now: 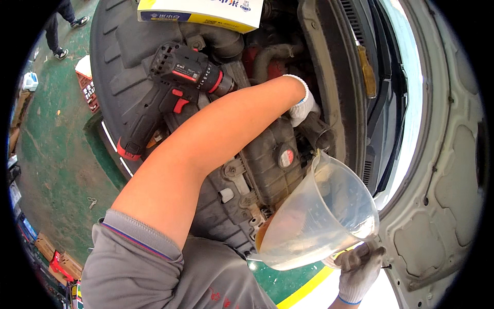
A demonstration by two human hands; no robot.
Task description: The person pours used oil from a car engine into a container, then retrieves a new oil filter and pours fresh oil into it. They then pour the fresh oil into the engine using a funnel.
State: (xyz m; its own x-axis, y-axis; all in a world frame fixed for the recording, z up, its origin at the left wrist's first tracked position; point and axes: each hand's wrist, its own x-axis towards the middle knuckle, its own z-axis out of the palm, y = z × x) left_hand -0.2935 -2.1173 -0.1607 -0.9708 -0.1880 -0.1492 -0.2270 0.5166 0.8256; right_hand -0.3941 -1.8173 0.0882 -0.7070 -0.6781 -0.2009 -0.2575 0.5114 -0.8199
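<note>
1. Right hand (360,270), gloved, has its grip closed on one clear measuring jug (319,216), tipped spout-down over the engine bay.
2. Left hand (301,105), gloved, wraps one black filler pipe (320,135).
3. One cordless drill (170,92) and one box (200,13) lie nearby.

Measuring jug (321,216): translucent plastic, smooth, cloudy with oily film. Gloves on left hand (301,107) and right hand (360,270): white knit cloth, grubby. Cordless drill (172,95): matt black plastic, red accents. Coolant tank (270,159): dull black plastic, dusty. Filler pipe (320,135): dark, matt. Hood underside (442,170): pale painted metal, scuffed. Box (203,13): glossy card. Sleeve (139,257): grey cloth. Floor (56,154): green paint, worn.
</note>
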